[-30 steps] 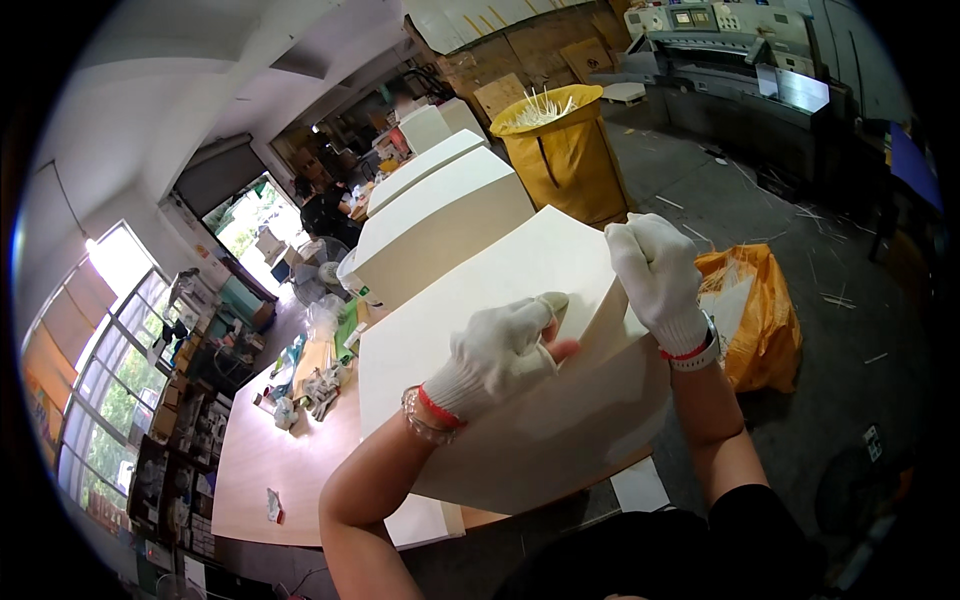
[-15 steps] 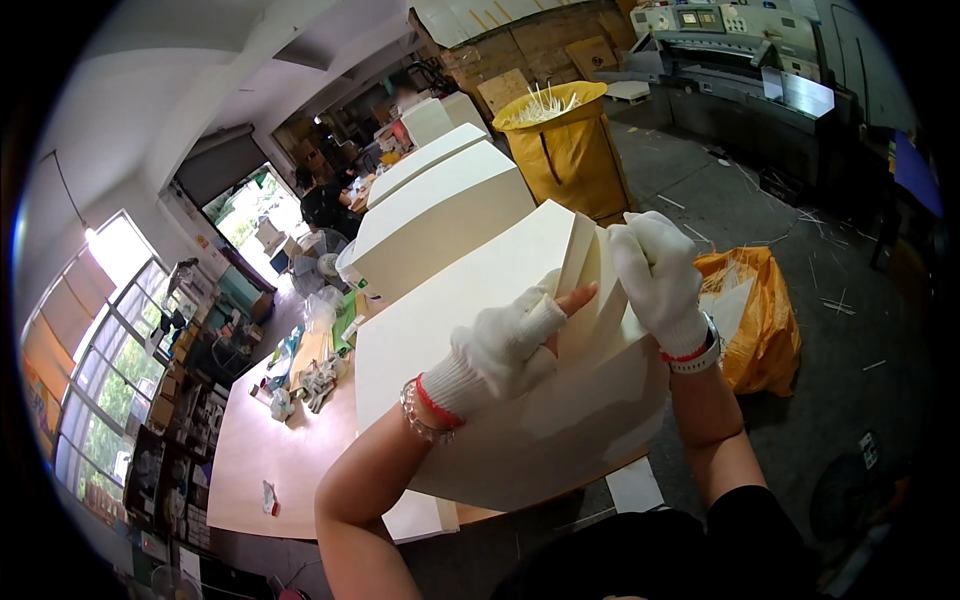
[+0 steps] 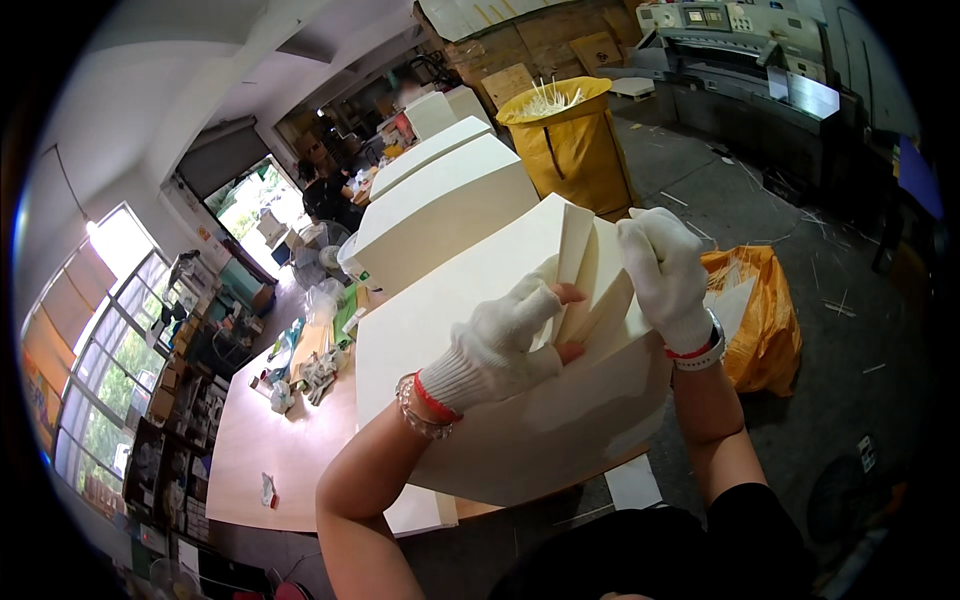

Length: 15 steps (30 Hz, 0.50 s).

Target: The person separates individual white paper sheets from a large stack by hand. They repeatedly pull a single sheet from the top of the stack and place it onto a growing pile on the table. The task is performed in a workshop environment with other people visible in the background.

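Observation:
A thick stack of large white paper sheets [image 3: 440, 310] lies in front of me, its near side curving down toward me. My left hand [image 3: 505, 340], in a white glove with bare fingertips, grips the right edge of a lifted bundle of sheets [image 3: 572, 245], thumb and forefinger a little apart on it. My right hand [image 3: 663, 268], also gloved, is closed at the stack's far right side, where the sheets bend and fan apart. Its fingers are curled round the sheet edges, and the pinch itself is partly hidden.
More white paper stacks [image 3: 450, 195] stand behind. To the right are a yellow bin [image 3: 570, 150] of paper strips and an orange sack [image 3: 765, 320] of offcuts. A wooden table [image 3: 290, 470] with gloves and plastic lies left; a machine [image 3: 750, 110] stands far right.
My left thumb and forefinger have moved farther apart on the sheet edges. The gap between the bundle and the sheets to its right has widened. My right hand stays closed, shifted slightly.

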Tool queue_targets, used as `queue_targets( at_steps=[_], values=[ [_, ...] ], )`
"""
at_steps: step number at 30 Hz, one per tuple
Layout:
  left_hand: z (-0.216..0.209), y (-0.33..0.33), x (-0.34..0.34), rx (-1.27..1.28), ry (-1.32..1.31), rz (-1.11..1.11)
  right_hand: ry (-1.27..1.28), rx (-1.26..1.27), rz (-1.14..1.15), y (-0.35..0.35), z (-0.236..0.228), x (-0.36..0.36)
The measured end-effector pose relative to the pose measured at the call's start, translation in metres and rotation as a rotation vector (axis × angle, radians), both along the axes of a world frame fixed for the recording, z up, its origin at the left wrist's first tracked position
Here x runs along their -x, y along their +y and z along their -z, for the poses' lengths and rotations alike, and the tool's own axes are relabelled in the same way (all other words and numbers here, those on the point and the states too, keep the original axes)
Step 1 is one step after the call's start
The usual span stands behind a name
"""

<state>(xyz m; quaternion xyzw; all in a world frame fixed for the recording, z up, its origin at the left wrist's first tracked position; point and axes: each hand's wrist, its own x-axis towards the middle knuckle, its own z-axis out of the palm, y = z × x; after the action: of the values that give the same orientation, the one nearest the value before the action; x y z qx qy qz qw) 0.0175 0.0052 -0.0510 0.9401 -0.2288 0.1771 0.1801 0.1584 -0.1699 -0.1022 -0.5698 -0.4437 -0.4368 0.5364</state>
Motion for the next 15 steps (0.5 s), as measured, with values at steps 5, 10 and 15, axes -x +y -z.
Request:
queue_targets(
  at_steps=[5,10,15],
  values=[
    [0.005,0.002,0.004,-0.077,-0.055,-0.018,0.029,-0.032,-0.051,0.008,-0.005,0.003],
    [0.002,0.006,-0.001,-0.093,0.03,-0.003,-0.019,-0.016,-0.016,0.003,0.001,-0.002],
    [0.0,-0.004,0.003,-0.03,-0.025,-0.064,-0.117,-0.015,0.014,0.001,-0.001,-0.002]
  ],
)
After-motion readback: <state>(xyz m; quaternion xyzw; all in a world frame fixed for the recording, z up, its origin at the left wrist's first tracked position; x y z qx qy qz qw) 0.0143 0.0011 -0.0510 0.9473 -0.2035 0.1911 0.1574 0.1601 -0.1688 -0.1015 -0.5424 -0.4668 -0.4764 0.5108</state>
